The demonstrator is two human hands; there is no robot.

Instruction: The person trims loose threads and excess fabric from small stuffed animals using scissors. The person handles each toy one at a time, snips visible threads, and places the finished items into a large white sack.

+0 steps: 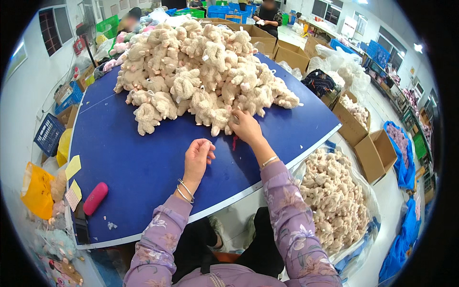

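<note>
A large heap of cream, fleecy plush toys (210, 62) covers the far part of the blue table (143, 191). My right hand (247, 128) is at the heap's near edge, fingers pinched together beside the nearest toys. A small greyish bit shows at its fingertips, too small to name. Just below those fingers, a thin red piece (234, 142) lies against the blue top. My left hand (198, 155) is over the table, nearer to me, with its fingers curled and the thumb pressed in. Whatever it may pinch is hidden.
A pink case (95, 198) and yellow paper slips (73, 167) lie at the table's left edge. On the floor to my right, a big sack (334, 201) is full of similar toys. Cardboard boxes (375, 155) stand beyond it. Another person (267, 19) sits at the back.
</note>
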